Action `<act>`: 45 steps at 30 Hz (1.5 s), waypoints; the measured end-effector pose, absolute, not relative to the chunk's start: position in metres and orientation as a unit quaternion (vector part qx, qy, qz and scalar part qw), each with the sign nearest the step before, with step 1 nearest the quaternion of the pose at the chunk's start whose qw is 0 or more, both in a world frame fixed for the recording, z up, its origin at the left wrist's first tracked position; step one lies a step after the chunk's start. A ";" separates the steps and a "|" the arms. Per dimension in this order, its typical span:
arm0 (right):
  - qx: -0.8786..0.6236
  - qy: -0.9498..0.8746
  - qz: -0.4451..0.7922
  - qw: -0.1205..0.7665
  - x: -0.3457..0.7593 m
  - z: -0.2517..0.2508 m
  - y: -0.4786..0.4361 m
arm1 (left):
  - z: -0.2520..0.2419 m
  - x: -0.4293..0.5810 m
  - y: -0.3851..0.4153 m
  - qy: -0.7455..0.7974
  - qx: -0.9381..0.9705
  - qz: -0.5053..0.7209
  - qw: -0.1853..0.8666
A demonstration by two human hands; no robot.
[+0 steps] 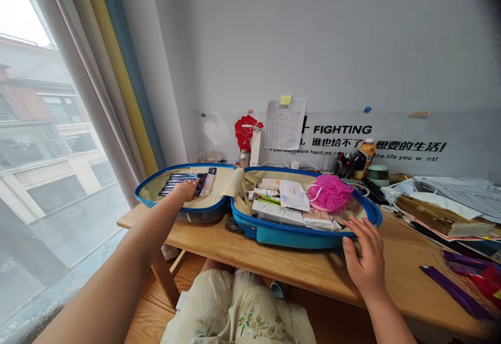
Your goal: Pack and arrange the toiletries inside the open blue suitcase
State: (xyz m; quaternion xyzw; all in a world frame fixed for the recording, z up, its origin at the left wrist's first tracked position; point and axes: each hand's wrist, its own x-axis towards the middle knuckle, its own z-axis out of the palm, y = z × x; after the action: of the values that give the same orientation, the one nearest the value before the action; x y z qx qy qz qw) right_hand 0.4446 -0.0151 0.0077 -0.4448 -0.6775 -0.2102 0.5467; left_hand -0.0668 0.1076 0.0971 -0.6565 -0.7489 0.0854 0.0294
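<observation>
An open blue suitcase [297, 239] lies across the desk with a beige lining in both halves. My left hand [188, 191] reaches into its left half and rests on a dark, flat pack [180, 181] with long, thin, pale stripes or sticks; the fingers look stretched out, partly hidden. Beside that hand is a narrow dark-and-pale item [209, 182]. My right hand [366, 252] is open, fingers spread, at the front right rim of the suitcase. The right half holds a pink bath puff [332, 192], a white packet [294, 195], boxes [276, 211] and tubes.
The wooden desk [219, 245] carries papers [462, 198], a brown pouch [422, 213] and purple strips [454, 289] on the right. Behind the suitcase stand an orange bottle [366, 157], pens, a green-lidded jar [378, 174] and a white lamp [255, 148]. Curtains and a window are at left.
</observation>
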 end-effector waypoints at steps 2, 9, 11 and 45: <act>-0.446 -0.676 -0.215 0.546 0.445 0.007 -0.015 | 0.096 -0.066 0.110 -0.737 -0.668 0.091 0.038; -0.450 -0.679 -0.209 0.541 0.445 0.008 -0.015 | 0.106 -0.068 0.101 -0.728 -0.675 0.067 0.103; -0.449 -0.680 -0.207 0.542 0.445 0.009 -0.016 | 0.115 -0.068 0.096 -0.723 -0.677 0.051 0.126; -0.450 -0.673 -0.208 0.549 0.446 0.006 -0.013 | 0.148 0.093 0.085 -0.288 -0.943 0.021 0.164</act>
State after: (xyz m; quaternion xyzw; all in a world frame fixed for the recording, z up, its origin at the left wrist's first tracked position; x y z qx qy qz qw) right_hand 0.4460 -0.0125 0.0058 -0.4501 -0.6727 -0.2084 0.5491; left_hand 0.0928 0.0854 0.1477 -0.9432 -0.2881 0.0206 0.1640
